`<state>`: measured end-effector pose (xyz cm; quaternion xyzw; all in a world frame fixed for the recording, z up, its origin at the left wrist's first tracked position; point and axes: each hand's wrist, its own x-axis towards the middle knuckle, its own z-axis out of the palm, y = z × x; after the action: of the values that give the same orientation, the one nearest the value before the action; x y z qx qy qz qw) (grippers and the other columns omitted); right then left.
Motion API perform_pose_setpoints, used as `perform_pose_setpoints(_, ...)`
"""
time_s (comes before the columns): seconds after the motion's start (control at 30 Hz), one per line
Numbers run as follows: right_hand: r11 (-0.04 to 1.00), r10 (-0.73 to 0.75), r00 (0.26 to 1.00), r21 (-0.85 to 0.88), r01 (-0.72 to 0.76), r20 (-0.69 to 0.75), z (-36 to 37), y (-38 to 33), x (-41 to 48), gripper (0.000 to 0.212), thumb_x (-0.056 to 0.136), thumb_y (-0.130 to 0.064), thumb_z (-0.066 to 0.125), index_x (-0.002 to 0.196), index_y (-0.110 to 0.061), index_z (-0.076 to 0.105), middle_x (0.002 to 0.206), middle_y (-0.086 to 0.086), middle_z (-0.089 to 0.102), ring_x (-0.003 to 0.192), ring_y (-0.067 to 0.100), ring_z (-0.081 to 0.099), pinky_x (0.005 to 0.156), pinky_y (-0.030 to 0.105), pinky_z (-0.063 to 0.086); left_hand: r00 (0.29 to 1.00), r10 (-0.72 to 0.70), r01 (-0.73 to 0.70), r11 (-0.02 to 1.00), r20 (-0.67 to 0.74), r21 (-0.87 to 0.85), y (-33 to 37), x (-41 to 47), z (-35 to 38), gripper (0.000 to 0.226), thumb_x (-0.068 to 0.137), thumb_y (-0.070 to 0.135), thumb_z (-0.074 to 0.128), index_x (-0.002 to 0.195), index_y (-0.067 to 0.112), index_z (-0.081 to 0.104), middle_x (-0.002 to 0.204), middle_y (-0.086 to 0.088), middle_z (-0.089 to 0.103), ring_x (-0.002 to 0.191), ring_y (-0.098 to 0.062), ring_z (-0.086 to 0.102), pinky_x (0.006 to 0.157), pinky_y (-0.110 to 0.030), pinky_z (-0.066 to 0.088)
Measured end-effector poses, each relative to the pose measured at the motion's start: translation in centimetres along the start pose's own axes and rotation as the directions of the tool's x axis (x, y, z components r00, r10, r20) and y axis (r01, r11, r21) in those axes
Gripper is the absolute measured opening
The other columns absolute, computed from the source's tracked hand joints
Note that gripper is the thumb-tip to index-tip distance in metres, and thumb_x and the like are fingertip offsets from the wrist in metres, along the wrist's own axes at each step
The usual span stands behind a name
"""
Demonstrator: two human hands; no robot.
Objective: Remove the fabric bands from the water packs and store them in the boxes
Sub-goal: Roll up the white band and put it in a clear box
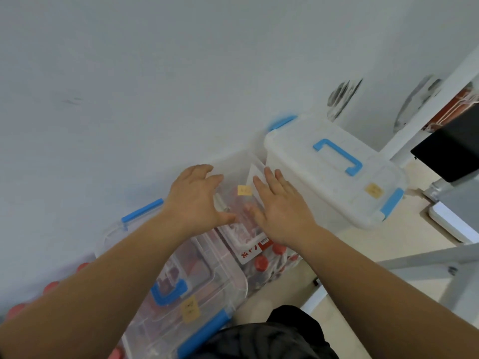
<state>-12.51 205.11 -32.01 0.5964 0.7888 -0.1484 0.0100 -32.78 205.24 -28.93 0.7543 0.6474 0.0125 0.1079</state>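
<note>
Head view, only view available.

Left hand (pixel 194 200) and right hand (pixel 280 211) both spread, fingers extended, palms down over the middle box (pixel 233 174), a clear bin wedged between two others against the wall (pixel 155 73). Left fingers curled slightly over the bin's far-left rim; right palm flat near a white card (pixel 255 177) at the bin's right edge. Nothing pinched in either hand. Yellow tag (pixel 244 190) visible between the hands.

Near box (pixel 197 294) lidded, blue handle (pixel 168 291) on top; far box (pixel 334 172) lidded too, touching the middle one. Reddish contents show through the near and middle bins (probably bands, but motion blur prevents certainty). Water pack (pixel 269 263) with red caps sits on the floor just beside the middle box, partly under the right wrist; more red caps (pixel 50 286) at lower left.

Risks: middle box packed tight between neighbours, so lifting or sliding could drag the far box or snag a blue latch (pixel 142 211). Loose card could slip out. Pressing down unevenly could tip the bin onto the pack.

Room: wall closes off the left and far side; table leg (pixel 420 257) and frame crowd the right. Open floor (pixel 363 242) only toward the person, lower right.
</note>
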Motion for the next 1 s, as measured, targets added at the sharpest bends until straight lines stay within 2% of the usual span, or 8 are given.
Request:
perform_pose_setpoints(0.1, 1.000, 0.004, 0.999, 0.008, -0.004, 0.037, -0.1, 0.4, 0.2, 0.081, 0.099, -0.068, 0.020, 0.162, -0.023, -0.004, 0.170, 0.003, -0.015, 0.157, 0.021, -0.014, 0.128, 0.039, -0.001, 0.996, 0.039, -0.035, 0.998, 0.084, -0.051, -0.1, 0.7, 0.5, 0.113, 0.068, 0.077, 0.066, 0.157, 0.022, 0.022, 0.167, -0.002, 0.012, 0.154, -0.021, 0.007, 0.124, -0.037, 0.011)
perform_pose_setpoints(0.43, 0.995, 0.042, 0.999, -0.088, -0.043, -0.016, 0.9, 0.0, 0.7, 0.089, 0.092, -0.077, 0.007, 0.161, -0.024, -0.009, 0.169, 0.003, -0.020, 0.157, 0.020, -0.017, 0.125, 0.038, -0.004, 0.981, 0.084, -0.093, 0.995, 0.173, 0.043, -0.8, 1.5, 1.4, 0.117, 0.074, 0.087, 0.045, 0.159, 0.019, 0.004, 0.167, -0.004, -0.007, 0.154, -0.020, -0.008, 0.126, -0.038, 0.005)
perform_pose_setpoints(0.67, 0.995, 0.052, 0.999, -0.091, -0.051, 0.011, 0.4, -0.1, 0.8, 0.092, 0.090, -0.080, 0.011, 0.162, -0.024, -0.004, 0.171, 0.004, -0.015, 0.158, 0.023, -0.008, 0.126, 0.040, 0.002, 0.980, 0.105, -0.116, 0.991, 0.168, 0.061, -0.8, 2.1, 0.7, 0.117, 0.071, 0.087, 0.049, 0.158, 0.018, 0.012, 0.168, -0.005, 0.005, 0.155, -0.022, 0.002, 0.125, -0.037, 0.011)
perform_pose_setpoints(0.83, 0.995, 0.041, 0.999, -0.092, -0.039, 0.023, 0.0, -0.1, 0.6, 0.094, 0.089, -0.080, 0.010, 0.162, -0.023, -0.001, 0.171, 0.005, -0.012, 0.158, 0.025, -0.004, 0.127, 0.041, 0.003, 0.979, 0.114, -0.126, 0.990, 0.168, 0.066, -0.6, 1.7, 0.7, 0.114, 0.075, 0.085, 0.048, 0.158, 0.016, 0.012, 0.168, -0.006, 0.003, 0.154, -0.023, 0.001, 0.124, -0.037, 0.009)
perform_pose_setpoints(1.0, 0.997, -0.048, 0.998, -0.070, 0.045, -0.046, -0.7, -0.6, 2.1, 0.079, 0.100, -0.064, 0.024, 0.160, -0.014, 0.014, 0.170, 0.015, 0.006, 0.157, 0.031, 0.007, 0.128, 0.043, 0.009, 0.984, 0.077, -0.088, 0.994, 0.162, 0.063, -0.7, 0.9, 0.8, 0.118, 0.071, 0.085, 0.054, 0.158, 0.018, 0.011, 0.168, -0.003, 0.001, 0.154, -0.020, -0.002, 0.124, -0.036, 0.009)
